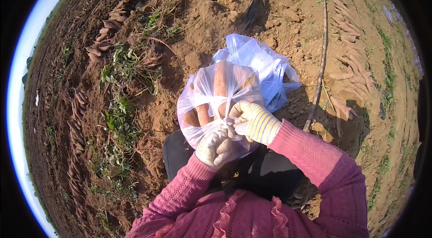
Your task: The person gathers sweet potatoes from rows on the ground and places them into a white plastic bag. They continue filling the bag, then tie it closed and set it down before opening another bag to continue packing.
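Note:
A clear plastic bag point(189, 103) filled with sweet potatoes point(221, 81) stands on the soil between my knees. Its gathered neck is pinched between both hands near the bag's front. My left hand point(214, 146), in a pale striped work glove, grips the bunched plastic from the lower left. From the right, my right hand point(253, 121), gloved the same way, holds the plastic with thumb and fingers close to the left fingertips. Whether the plastic is knotted there is hidden by the fingers. Just behind the full bag lie crumpled translucent plastic bags point(266, 65).
Long rows of dug sweet potatoes run along the left point(79, 103) and right point(351, 52). Cut green vines point(123, 113) lie left of me. A thin wooden pole point(322, 59) stretches over the soil to the right, and a strip of black film point(250, 13) lies ahead.

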Tool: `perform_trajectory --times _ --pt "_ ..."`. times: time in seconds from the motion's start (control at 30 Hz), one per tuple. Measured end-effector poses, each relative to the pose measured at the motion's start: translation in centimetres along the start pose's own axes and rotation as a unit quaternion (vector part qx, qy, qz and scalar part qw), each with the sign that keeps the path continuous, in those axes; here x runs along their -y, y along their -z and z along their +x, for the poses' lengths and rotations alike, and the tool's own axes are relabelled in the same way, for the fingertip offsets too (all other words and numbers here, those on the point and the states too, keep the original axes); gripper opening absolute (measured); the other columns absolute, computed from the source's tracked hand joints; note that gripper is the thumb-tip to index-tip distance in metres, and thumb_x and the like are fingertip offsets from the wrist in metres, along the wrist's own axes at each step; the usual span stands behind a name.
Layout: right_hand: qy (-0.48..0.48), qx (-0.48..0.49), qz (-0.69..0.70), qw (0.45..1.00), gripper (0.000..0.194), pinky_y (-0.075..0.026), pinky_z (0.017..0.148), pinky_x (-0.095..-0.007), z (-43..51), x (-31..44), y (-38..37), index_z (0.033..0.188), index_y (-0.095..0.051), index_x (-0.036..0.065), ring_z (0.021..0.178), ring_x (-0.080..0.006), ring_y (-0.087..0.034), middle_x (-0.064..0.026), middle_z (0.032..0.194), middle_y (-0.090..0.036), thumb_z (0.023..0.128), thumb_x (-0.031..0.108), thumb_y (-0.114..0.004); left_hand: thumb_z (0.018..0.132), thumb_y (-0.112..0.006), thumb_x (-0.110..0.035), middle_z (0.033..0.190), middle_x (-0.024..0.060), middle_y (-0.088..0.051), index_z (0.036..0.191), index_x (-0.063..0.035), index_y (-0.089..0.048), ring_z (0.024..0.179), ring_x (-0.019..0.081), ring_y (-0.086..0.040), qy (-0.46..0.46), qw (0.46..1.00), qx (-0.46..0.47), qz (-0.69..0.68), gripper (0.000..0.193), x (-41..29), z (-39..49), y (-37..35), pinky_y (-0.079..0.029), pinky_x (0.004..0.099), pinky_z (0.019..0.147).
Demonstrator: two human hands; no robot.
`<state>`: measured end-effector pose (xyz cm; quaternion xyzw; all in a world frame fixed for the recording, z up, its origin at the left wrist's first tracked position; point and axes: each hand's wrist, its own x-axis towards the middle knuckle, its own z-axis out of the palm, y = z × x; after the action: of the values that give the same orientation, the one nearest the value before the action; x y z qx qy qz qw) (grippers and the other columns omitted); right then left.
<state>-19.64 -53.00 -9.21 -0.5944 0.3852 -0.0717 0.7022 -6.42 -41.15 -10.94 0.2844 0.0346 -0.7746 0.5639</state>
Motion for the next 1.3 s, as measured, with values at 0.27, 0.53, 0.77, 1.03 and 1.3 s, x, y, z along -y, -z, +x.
perform_trajectory --times 0.27,0.53,0.77,1.03,1.3 --pt "0.002 0.078 0.369 0.926 0.005 -0.037 0.041 -0.0177 -1.4 4.9 4.7 0.094 -0.059 0.006 0.050 -0.0037 -0.050 -0.0057 0.084 -0.065 0.091 0.002 -0.057 0.099 -0.056 -0.025 0.067 -0.0010 -0.054 0.108 -0.0043 -0.062 0.039 0.0054 -0.038 -0.091 0.957 -0.008 0.275 0.024 -1.0 -1.9 -0.5 -0.025 0.0192 0.035" --pt "0.093 -0.016 -0.424 0.901 0.017 -0.053 0.079 -0.0364 -2.8 4.1 1.2 0.104 -0.070 0.006 0.085 -0.0278 -0.068 -0.0135 0.094 -0.070 0.091 0.015 -0.062 0.096 -0.061 -0.024 0.059 0.0006 -0.053 0.102 -0.0074 -0.062 0.037 0.0098 -0.040 -0.069 0.979 0.001 0.191 0.018 0.5 -0.2 1.6 -0.031 0.0208 0.034" --pt "-0.036 0.199 -0.352 0.914 0.022 -0.052 0.078 -0.0369 0.2 3.7 2.2 0.108 -0.073 0.014 0.084 -0.0227 -0.069 -0.0098 0.091 -0.072 0.090 0.021 -0.063 0.099 -0.055 -0.017 0.073 0.0022 -0.060 0.105 -0.0066 -0.063 0.056 0.0102 -0.054 -0.121 0.948 0.043 0.292 0.015 0.6 -0.6 1.7 -0.044 0.0223 0.053" --pt "-0.226 0.208 -0.283 0.909 0.016 -0.050 0.057 -0.0301 2.6 3.8 2.5 0.097 -0.074 0.009 0.060 -0.0132 -0.062 -0.0024 0.068 -0.068 0.092 0.020 -0.064 0.093 -0.052 0.003 0.104 0.0076 -0.064 0.112 0.0005 -0.064 0.094 0.0148 -0.059 -0.270 0.716 0.013 0.644 0.023 0.9 -2.4 2.0 -0.047 0.0250 0.081" --pt "-0.069 0.164 -0.525 0.833 0.027 -0.053 0.074 -0.0379 1.5 4.7 1.1 0.093 -0.075 0.011 0.076 -0.0289 -0.069 -0.0121 0.082 -0.072 0.084 0.035 -0.065 0.090 -0.043 0.010 0.113 0.0084 -0.063 0.122 -0.0002 -0.061 0.101 0.0172 -0.059 -0.199 0.832 0.073 0.512 0.038 -0.3 -2.4 0.8 -0.046 0.0244 0.087"
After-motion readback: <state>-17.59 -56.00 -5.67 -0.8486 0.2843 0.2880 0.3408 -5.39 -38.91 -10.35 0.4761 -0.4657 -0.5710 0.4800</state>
